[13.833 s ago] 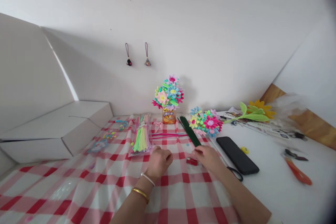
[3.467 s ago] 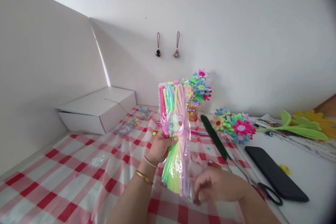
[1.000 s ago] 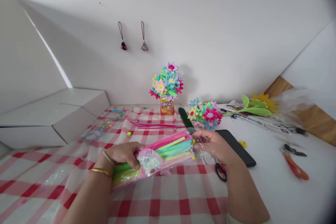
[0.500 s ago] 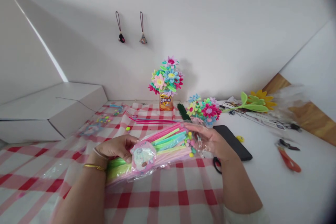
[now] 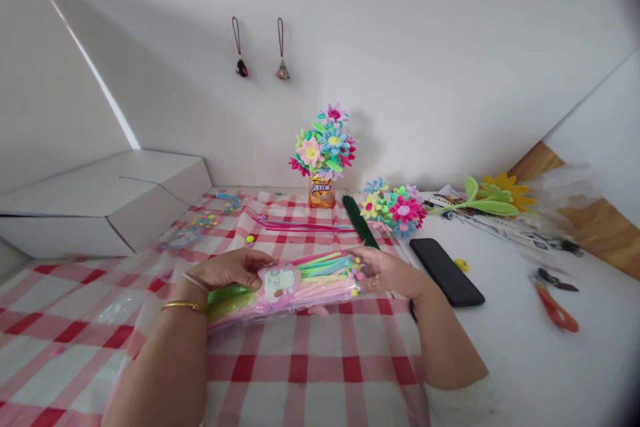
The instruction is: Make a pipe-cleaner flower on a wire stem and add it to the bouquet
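Observation:
A clear plastic packet of pipe cleaners in pink, green, yellow and blue lies low over the checked cloth. Small coloured pompoms sit inside its right end, and a pink label is on its front. My left hand pinches the packet's upper edge beside the label, thumb in front. At the other end, my right hand is closed around the plastic, its fingers partly behind the pompoms. Behind the packet lie several loose pink and blue pipe cleaners and a dark green bundle of stems.
A can holds a pipe-cleaner bouquet by the wall. More flowers lie to its right. A black phone and orange-handled pliers rest on the white surface. A white box stands left, and a yellow sunflower lies far right.
The packet has been lowered and now looks flatter, its right end tipped down. My right hand has moved down with it and curled more around that end. The view has shifted slightly.

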Motion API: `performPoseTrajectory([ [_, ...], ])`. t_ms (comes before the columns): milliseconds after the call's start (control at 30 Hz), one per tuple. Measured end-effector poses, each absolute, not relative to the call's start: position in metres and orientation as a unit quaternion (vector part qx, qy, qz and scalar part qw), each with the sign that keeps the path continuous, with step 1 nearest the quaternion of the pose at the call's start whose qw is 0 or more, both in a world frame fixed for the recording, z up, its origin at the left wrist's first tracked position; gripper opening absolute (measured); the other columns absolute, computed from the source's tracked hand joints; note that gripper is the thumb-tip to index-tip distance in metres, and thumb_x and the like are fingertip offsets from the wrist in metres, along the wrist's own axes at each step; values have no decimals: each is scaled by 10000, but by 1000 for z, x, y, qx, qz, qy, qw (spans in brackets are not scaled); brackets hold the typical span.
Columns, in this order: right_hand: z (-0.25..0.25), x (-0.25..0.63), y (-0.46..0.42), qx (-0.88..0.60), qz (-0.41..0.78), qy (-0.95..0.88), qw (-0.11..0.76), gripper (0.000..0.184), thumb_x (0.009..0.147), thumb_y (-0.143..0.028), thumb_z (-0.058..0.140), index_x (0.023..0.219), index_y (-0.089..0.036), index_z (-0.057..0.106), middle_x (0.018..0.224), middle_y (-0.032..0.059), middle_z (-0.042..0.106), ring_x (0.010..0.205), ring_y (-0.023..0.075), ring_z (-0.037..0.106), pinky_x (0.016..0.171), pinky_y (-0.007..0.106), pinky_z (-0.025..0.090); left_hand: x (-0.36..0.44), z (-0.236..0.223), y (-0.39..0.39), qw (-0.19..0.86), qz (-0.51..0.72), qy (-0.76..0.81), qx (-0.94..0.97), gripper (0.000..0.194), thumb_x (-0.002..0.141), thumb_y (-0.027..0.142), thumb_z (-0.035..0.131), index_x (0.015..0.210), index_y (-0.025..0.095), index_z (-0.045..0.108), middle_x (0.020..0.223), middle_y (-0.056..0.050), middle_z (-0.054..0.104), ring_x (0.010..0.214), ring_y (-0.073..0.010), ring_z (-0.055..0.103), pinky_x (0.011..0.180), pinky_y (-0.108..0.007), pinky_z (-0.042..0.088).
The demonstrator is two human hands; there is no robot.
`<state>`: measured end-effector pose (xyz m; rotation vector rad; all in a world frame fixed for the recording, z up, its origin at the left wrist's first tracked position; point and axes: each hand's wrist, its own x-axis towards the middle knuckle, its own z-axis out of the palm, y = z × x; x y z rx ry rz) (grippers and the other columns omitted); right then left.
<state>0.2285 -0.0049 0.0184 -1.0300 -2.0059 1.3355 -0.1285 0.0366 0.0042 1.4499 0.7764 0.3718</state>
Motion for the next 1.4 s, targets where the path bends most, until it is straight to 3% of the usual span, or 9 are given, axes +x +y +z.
performPoseTrajectory([
  [100,8,219,1,-404,476,-744,239,603,555,-288,742,1124,-216,556,969,36,605,788,179,569,671,270,477,-131,6,38,611,181,402,658,446,592,158,690,1033,165,623,956,-43,655,847,-175,579,768,-260,421],
  [233,-6,204,6,-435,479,-716,262,252,621,-293,674,841,-188,615,744,-13,579,624,135,545,523,226,436,-128,11,38,528,204,456,687,366,607,177,637,972,178,662,889,-22,675,797,-176,586,741,-254,422],
  [300,-9,200,6,-434,507,-699,254,212,655,-305,641,817,-181,585,686,-27,547,530,101,512,457,208,405,-125,11,39,505,213,465,695,316,620,193,615,929,174,680,875,-23,682,783,-176,588,748,-262,423],
  [500,-5,193,0,-456,604,-606,244,513,613,-296,686,1084,-223,498,678,-45,544,453,56,449,392,168,322,-123,11,41,392,299,507,707,317,666,275,595,949,158,678,860,-49,692,757,-196,597,693,-282,440],
  [633,-8,181,0,-475,588,-589,285,621,607,-265,685,1168,-216,423,620,-51,552,436,63,449,377,161,289,-113,17,39,227,330,511,761,292,745,297,526,956,172,683,882,-71,689,795,-233,601,760,-337,423],
  [800,-12,164,0,-433,605,-551,378,589,643,-267,662,1165,-221,390,575,-77,513,391,42,398,346,145,253,-87,25,29,-95,438,510,734,267,802,199,475,970,281,665,1011,-35,653,1084,-236,483,1038,-464,28],
  [900,-13,153,-4,-421,588,-558,407,581,658,-295,664,1162,-242,378,591,-71,530,404,57,451,344,148,303,-78,25,27,-218,529,523,632,218,787,196,522,905,289,680,1103,-36,601,1175,-241,391,1029,-471,4],
  [1100,-19,137,-9,-416,588,-553,419,594,694,-297,617,1199,-250,308,557,-72,546,336,83,454,287,170,315,-80,17,38,-217,560,534,595,180,797,219,530,849,274,693,976,-45,625,1080,-228,462,985,-443,162],
  [1400,-11,135,-13,-397,611,-469,498,305,666,-241,610,931,-185,469,420,-110,441,297,47,343,300,158,265,-78,15,38,-217,552,554,584,174,795,247,535,837,284,699,1094,-55,586,1145,-242,413,994,-448,144],
])
